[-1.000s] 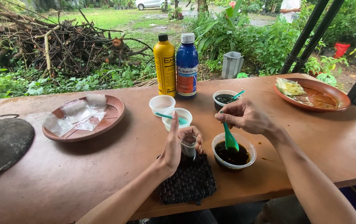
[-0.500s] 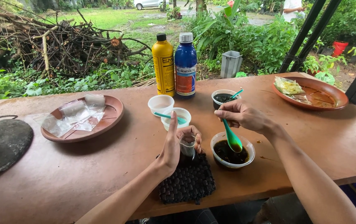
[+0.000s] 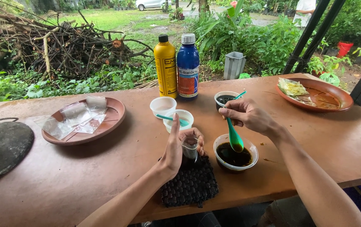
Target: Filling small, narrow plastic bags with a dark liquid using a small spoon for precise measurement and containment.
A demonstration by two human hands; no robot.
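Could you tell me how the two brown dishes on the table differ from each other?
The left dish sits near the table's left end and holds clear plastic bags; the right dish sits at the far right corner and holds yellowish packets. The left dish looks dry, while the right dish's bare floor shines as if wet. Both are round, shallow and reddish brown.

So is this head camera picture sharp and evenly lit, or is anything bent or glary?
Head view: soft daylight, faint shadows, everything sharp. The wide lens bows the table edge. Mild sheen on the dark liquid bowl and the blue bottle.
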